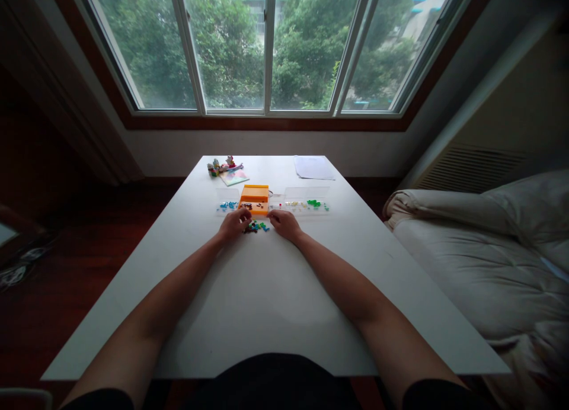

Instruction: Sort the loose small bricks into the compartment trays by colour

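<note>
An orange box (255, 193) stands open on the white table, with small brown pieces inside. My left hand (235, 223) is at its lower left corner, fingers curled, beside a loose pile of green, blue and dark pieces (258, 226). At the box's lower right corner is my right hand (283, 223), its fingers pressed together; anything between them is too small to make out. Left of the box a clear case holds blue pieces (229, 205). On the right, another clear case (306, 193) holds pale yellow and green pieces (314, 203).
Small colourful figures (214, 168) and a patterned sheet (235, 177) lie at the table's far left. White papers (313, 167) rest at the far right. Beyond the white table (275, 303) are a window and, on the right, a covered sofa (480, 250).
</note>
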A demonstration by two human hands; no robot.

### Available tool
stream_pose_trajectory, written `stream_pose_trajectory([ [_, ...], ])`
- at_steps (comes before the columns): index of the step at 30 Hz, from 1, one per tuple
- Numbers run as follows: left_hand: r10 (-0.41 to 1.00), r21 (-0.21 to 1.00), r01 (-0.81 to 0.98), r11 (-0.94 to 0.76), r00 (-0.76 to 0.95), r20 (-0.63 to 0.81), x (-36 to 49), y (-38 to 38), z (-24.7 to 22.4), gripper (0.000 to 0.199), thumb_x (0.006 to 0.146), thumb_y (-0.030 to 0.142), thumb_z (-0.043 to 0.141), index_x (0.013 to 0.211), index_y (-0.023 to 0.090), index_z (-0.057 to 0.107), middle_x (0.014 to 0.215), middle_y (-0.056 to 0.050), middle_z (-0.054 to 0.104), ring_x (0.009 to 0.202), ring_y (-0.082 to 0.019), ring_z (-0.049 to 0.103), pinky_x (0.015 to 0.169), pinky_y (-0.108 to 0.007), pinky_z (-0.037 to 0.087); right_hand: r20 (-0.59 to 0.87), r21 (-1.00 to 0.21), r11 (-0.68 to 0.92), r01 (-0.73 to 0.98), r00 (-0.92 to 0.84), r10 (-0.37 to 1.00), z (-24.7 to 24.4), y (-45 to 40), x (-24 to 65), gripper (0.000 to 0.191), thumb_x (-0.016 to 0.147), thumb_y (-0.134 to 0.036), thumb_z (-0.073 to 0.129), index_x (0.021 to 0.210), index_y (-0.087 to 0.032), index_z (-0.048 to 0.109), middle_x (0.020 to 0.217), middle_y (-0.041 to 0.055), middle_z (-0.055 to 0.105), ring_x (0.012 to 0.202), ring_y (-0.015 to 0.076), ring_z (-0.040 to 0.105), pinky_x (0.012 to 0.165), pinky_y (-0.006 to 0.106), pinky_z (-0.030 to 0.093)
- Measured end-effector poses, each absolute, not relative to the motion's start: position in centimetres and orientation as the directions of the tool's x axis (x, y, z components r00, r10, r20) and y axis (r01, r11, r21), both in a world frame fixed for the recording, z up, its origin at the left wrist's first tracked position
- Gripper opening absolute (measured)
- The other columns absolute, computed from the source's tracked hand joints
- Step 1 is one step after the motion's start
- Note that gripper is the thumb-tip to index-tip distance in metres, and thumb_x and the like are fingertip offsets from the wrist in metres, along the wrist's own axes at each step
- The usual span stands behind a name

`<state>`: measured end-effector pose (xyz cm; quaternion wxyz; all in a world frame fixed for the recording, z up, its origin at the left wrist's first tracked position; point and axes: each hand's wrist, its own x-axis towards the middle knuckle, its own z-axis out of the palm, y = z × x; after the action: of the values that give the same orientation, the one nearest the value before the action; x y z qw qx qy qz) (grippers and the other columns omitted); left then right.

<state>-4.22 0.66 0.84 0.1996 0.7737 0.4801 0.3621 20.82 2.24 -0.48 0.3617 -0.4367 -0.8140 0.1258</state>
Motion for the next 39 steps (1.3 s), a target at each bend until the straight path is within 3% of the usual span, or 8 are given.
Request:
stream_pose_trajectory([
  [7, 0.882, 0.652, 0.594, -0.471, 0.329, 0.338, -3.3, 0.1, 0.8, 0.010, 0.085, 0.027, 0.067, 0.088, 0.019, 0.067, 0.079, -0.002, 0.071, 0.065, -0.013, 0.060, 0.062, -0.024, 0.044, 0.471, -0.498, 0.600, 0.626, -0.386, 0.793, -0.6, 2.1, 20.4, 0.021, 0.089, -0.017, 0.058, 0.098, -0.022, 0.076, 0.093, 0.0032, 0.074, 0.083, 0.0175, 0.064, 0.079, 0.026, 0.046],
  [12, 0.825, 0.601, 0.565, -0.565, 0.415, 0.384, -2.9, -0.3, 1.2, 0.010, 0.088, 0.027, 0.065, 0.091, 0.019, 0.070, 0.082, -0.004, 0.073, 0.073, -0.016, 0.064, 0.072, -0.026, 0.048, 0.473, -0.505, 0.597, 0.623, -0.378, 0.796, -0.7, 2.2, 20.5, 0.021, 0.089, -0.016, 0.058, 0.098, -0.022, 0.075, 0.093, 0.0028, 0.074, 0.085, 0.0177, 0.065, 0.081, 0.026, 0.046],
  [15, 0.823, 0.555, 0.613, -0.563, 0.352, 0.446, -3.4, 0.0, 1.2, 0.011, 0.089, 0.022, 0.061, 0.092, 0.020, 0.071, 0.091, -0.005, 0.072, 0.080, -0.018, 0.064, 0.077, -0.029, 0.048, 0.478, -0.465, 0.621, 0.631, -0.412, 0.776, -0.6, 2.2, 20.5, 0.021, 0.089, -0.016, 0.058, 0.098, -0.022, 0.075, 0.096, 0.0036, 0.074, 0.086, 0.0179, 0.064, 0.082, 0.026, 0.045],
  [23, 0.874, 0.458, 0.774, -0.437, 0.245, 0.421, -5.2, 1.0, 0.3, 0.015, 0.084, 0.016, 0.060, 0.088, 0.021, 0.073, 0.091, -0.007, 0.070, 0.089, -0.024, 0.062, 0.083, -0.036, 0.048, 0.402, -0.329, 0.720, 0.611, -0.599, 0.692, 0.9, 1.2, 20.4, 0.011, 0.089, -0.025, 0.062, 0.086, -0.021, 0.072, 0.078, 0.0026, 0.068, 0.072, 0.0149, 0.055, 0.069, 0.024, 0.035],
  [26, 0.881, 0.436, 0.796, -0.421, 0.244, 0.406, -6.1, 1.4, 0.2, 0.015, 0.084, 0.018, 0.060, 0.088, 0.022, 0.074, 0.092, -0.007, 0.070, 0.090, -0.024, 0.061, 0.082, -0.035, 0.048, 0.323, -0.357, 0.712, 0.604, -0.636, 0.701, 1.9, 1.1, 20.6, 0.012, 0.087, -0.026, 0.064, 0.078, -0.020, 0.070, 0.070, -0.0003, 0.064, 0.065, 0.0125, 0.048, 0.064, 0.024, 0.030],
  [30, 0.888, 0.467, 0.764, -0.446, 0.309, 0.342, -8.2, 2.3, 0.3, 0.014, 0.084, 0.025, 0.062, 0.088, 0.022, 0.075, 0.091, -0.006, 0.070, 0.078, -0.020, 0.060, 0.074, -0.032, 0.047, 0.112, -0.396, 0.667, 0.631, -0.688, 0.717, 3.3, 1.0, 20.7, 0.014, 0.083, -0.029, 0.070, 0.073, -0.019, 0.069, 0.064, -0.0023, 0.060, 0.059, 0.0110, 0.043, 0.060, 0.025, 0.026],
  [35, 0.878, 0.524, 0.704, -0.479, 0.395, 0.271, -9.9, 2.7, 0.6, 0.019, 0.083, 0.032, 0.062, 0.092, 0.021, 0.076, 0.088, -0.003, 0.069, 0.073, -0.016, 0.057, 0.070, -0.028, 0.047, -0.102, -0.332, 0.605, 0.724, -0.665, 0.740, 4.4, 0.5, 20.5, 0.008, 0.078, -0.026, 0.076, 0.082, -0.020, 0.072, 0.076, 0.0006, 0.066, 0.063, 0.0124, 0.050, 0.059, 0.024, 0.027],
  [39, 0.843, 0.580, 0.630, -0.517, 0.494, 0.214, -9.7, 2.4, 1.2, 0.023, 0.084, 0.036, 0.065, 0.094, 0.020, 0.077, 0.090, -0.004, 0.068, 0.074, -0.015, 0.057, 0.069, -0.027, 0.047, -0.153, -0.289, 0.617, 0.732, -0.672, 0.725, 4.6, 0.4, 20.3, 0.007, 0.081, -0.021, 0.068, 0.085, -0.018, 0.071, 0.081, 0.0018, 0.068, 0.068, 0.0128, 0.051, 0.060, 0.024, 0.029],
])
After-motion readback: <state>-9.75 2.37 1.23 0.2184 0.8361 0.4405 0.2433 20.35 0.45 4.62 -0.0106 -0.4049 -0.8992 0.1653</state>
